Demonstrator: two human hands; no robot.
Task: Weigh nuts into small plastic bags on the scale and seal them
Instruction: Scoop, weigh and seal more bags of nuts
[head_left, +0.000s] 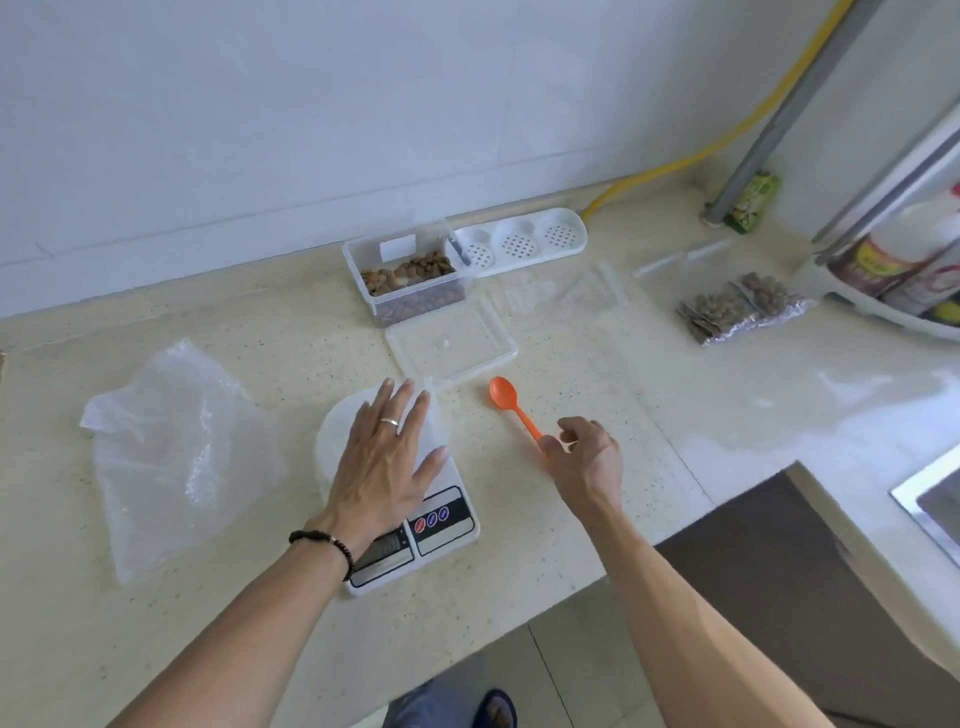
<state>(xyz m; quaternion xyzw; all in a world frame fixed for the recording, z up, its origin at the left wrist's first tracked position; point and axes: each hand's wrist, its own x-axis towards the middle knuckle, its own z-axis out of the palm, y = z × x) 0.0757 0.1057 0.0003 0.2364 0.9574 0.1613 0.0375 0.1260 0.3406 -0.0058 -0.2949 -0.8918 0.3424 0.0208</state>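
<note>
Caution: w/ left hand (387, 457) flat, fingers straight, pressing an empty bag (434, 415) onto the scale (447, 519), and right hand (584, 457) pinching the orange spoon (511, 410) handle, palm load may skew tare, and nuts (410, 275) carried from the far tub may spill.

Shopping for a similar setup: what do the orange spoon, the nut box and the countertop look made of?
The small orange spoon looks like moulded plastic: uniform colour, soft matte sheen. The clear rectangular nut box seems to be thin translucent plastic, since the nuts show through its walls. The cream speckled countertop looks like polished stone or a quartz composite, judging by fine flecks and a glossy reflection; which one cannot be told.
</note>
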